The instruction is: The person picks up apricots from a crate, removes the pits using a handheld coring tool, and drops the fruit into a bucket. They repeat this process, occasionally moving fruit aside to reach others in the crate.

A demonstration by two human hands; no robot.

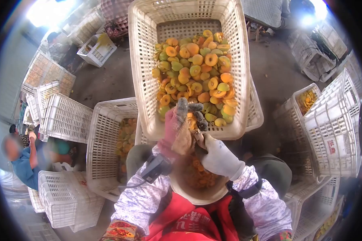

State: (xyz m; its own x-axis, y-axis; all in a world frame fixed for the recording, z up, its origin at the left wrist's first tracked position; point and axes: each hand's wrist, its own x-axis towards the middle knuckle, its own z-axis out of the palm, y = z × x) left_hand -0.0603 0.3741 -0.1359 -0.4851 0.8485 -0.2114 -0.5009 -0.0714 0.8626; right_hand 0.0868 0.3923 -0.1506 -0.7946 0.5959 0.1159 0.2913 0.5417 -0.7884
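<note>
My left hand, in a pink glove with dark grey fingertips, is closed around an orange-yellow fruit, apricot- or peach-like. Meeting it from the right is my right hand, white-gloved and closed on a short metal-looking tool; its exact kind is partly hidden by the fingers. Both hands are over the near rim of a white slatted crate holding many green, yellow and orange fruits. Below them, between my knees, sits a pale bucket with orange fruit pieces in it.
Another white crate with fruit stands at my left. Stacked crates are further left, and tall crates lean at the right. A person in a blue shirt is at far left. Other people sit beyond the big crate.
</note>
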